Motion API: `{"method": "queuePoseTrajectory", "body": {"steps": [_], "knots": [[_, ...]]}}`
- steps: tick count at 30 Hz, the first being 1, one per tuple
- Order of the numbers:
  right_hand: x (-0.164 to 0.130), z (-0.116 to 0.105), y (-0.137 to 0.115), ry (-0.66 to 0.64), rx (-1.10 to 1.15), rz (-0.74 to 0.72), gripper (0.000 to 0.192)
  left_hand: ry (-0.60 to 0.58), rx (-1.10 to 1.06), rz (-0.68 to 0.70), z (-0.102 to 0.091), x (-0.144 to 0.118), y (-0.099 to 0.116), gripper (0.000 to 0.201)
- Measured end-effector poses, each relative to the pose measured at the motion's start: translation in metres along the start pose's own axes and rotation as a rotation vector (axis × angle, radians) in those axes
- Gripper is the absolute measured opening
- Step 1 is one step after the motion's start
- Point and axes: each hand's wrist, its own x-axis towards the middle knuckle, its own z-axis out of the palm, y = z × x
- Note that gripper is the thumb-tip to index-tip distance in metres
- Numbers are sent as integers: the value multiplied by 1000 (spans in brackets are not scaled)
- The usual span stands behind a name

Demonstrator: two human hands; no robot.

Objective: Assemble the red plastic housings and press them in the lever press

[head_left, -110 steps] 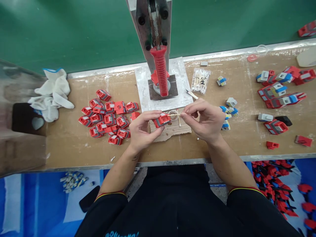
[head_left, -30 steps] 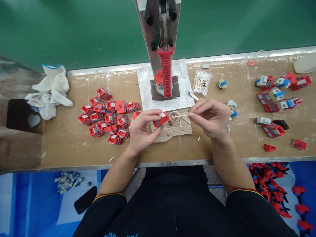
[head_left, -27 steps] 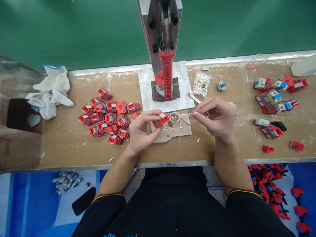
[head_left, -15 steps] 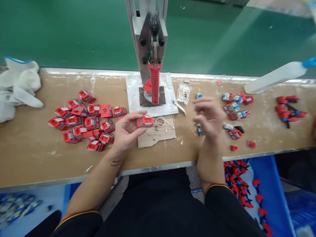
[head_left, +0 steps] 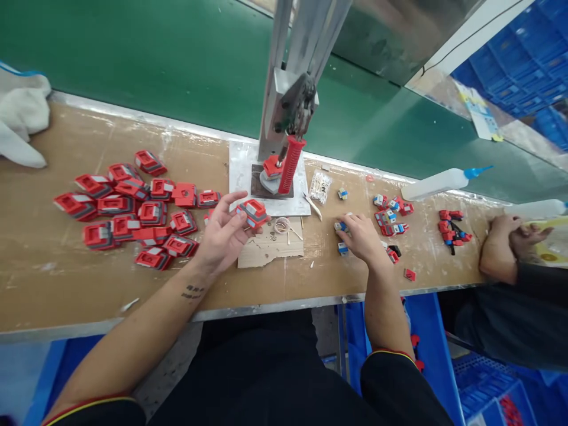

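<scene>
While left hand point(head_left: 219, 236) pinches red part point(head_left: 252, 212), right hand point(head_left: 361, 236) reaches flat.

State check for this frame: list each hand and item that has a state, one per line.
left hand: holding a red part, fingers partly spread
red part: held above the table
right hand: down on small blue-and-grey pieces
press handle: hanging down over the base plate
glue bottle: lying on its side
red parts pile: loose on the table

Red with grey stripes: toy part point(head_left: 252, 212). Red, ribbed: press handle point(head_left: 290, 165). Tan: surface point(head_left: 53, 278). Green: belt point(head_left: 177, 77). Blue-and-grey: small blocks point(head_left: 341, 236). Blue-capped white: bottle point(head_left: 439, 180).
</scene>
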Motion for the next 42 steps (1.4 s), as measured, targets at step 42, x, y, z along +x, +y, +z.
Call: {"method": "queuePoseTrajectory", "body": {"steps": [42], "knots": [[31,-4,-153,341,880,-223,64,-103,448,398,16,-12,1,27]]}}
